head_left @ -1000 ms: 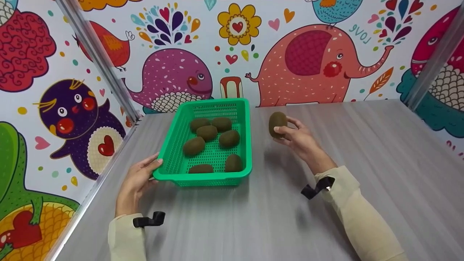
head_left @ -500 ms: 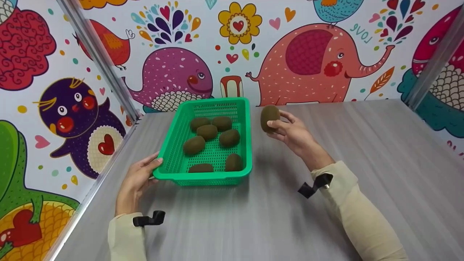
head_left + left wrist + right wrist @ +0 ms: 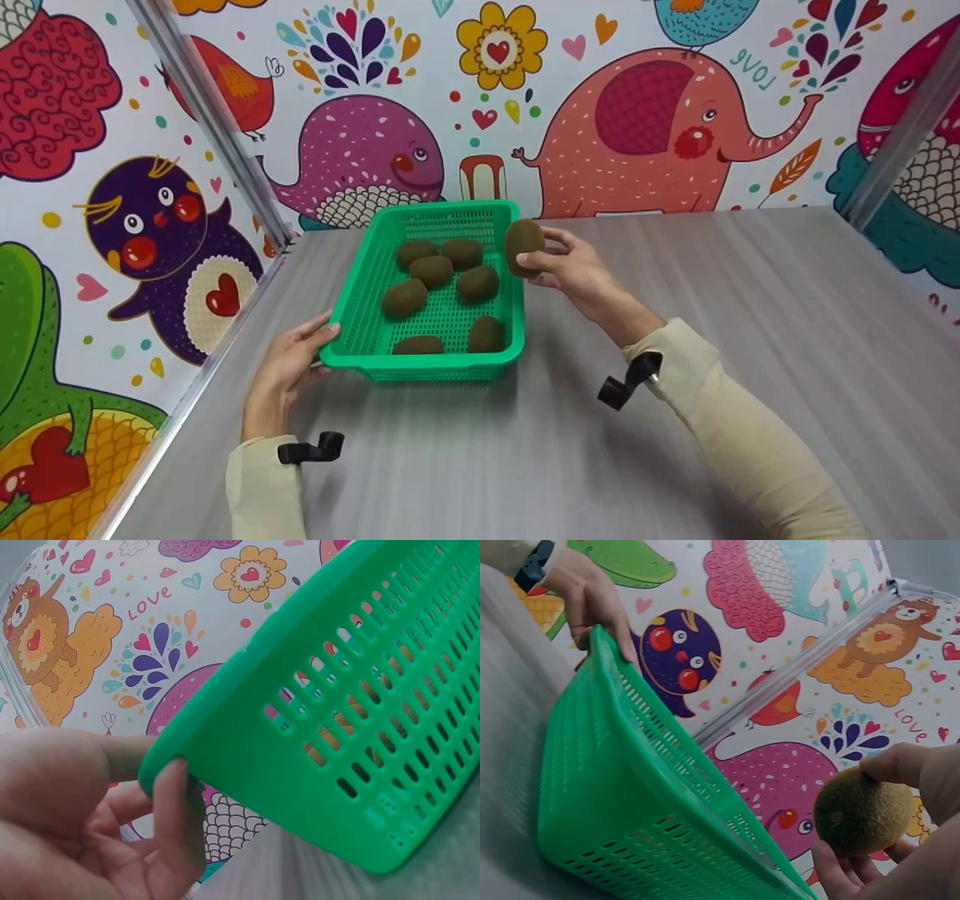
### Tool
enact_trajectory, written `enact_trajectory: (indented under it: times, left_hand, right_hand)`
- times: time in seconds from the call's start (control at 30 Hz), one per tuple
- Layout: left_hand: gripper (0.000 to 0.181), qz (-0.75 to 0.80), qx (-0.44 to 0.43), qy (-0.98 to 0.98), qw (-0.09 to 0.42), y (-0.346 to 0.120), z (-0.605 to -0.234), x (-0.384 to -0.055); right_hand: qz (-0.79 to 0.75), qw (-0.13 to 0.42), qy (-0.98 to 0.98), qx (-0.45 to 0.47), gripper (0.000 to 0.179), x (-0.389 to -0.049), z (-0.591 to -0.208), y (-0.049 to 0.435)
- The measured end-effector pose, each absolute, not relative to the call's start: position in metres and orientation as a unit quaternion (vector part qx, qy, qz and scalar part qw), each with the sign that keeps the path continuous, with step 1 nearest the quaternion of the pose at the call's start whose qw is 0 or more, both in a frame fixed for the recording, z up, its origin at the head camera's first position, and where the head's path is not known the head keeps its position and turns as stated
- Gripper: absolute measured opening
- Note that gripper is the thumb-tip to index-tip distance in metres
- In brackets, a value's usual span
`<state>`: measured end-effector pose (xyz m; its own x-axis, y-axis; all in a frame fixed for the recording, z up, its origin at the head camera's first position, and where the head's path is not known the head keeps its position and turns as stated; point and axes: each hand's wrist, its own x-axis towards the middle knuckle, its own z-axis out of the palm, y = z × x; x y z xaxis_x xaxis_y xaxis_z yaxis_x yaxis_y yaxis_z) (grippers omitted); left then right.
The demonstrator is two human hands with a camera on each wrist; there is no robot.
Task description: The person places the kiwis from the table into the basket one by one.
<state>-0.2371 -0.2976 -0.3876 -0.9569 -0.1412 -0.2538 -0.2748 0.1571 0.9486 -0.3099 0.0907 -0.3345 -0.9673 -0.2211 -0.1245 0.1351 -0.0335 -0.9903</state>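
A green plastic basket (image 3: 420, 361) stands on the table with several brown kiwis (image 3: 405, 298) lying apart or touching on its floor. My left hand (image 3: 283, 371) grips the basket's near left corner; in the left wrist view the thumb and fingers (image 3: 174, 817) pinch the rim. With my right hand (image 3: 581, 279) I hold another kiwi (image 3: 523, 247) upright between thumb and fingers, at the basket's right rim. The right wrist view shows that fuzzy kiwi (image 3: 862, 811) held up beside the basket wall (image 3: 630, 795).
The grey wood-grain table (image 3: 600, 450) extends around the basket. Printed cartoon panels (image 3: 637, 135) rise behind and on the left, joined by metal corner posts (image 3: 214, 127). Black wrist mounts (image 3: 630, 381) sit on both sleeves.
My right hand has carried the kiwi leftward, from over the table to the basket's right rim. The left hand keeps its hold on the basket's corner, and the basket stays put.
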Motion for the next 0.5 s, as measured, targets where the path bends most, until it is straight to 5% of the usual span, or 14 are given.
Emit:
enact_trajectory:
  times: [0.5]
  left_hand:
    - [0.061,0.636,-0.139,0.756,0.060,-0.299,-0.388,-0.238]
  right_hand:
    - [-0.684,0.125,0.716,-0.062,0.070,-0.310,-0.336,0.059]
